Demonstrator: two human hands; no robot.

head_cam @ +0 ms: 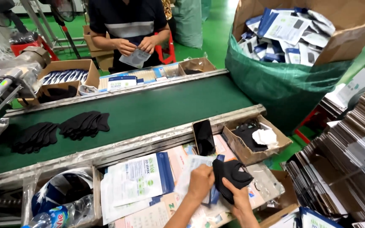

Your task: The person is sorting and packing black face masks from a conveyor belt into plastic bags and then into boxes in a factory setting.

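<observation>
Right hand fingers clenched on black masks, long axis upper-right; left hand fingers grasping white pouch

Bright, even light; edges slightly warped.

Before us, mask stacks lie on the conveyor belt; a phone leans left of a small carton.

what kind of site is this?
Likely a face-mask packing line in a factory: stacks of black fabric masks ride a green conveyor belt, and a cardboard box of filled blue-and-white pouches stands alongside.
</observation>
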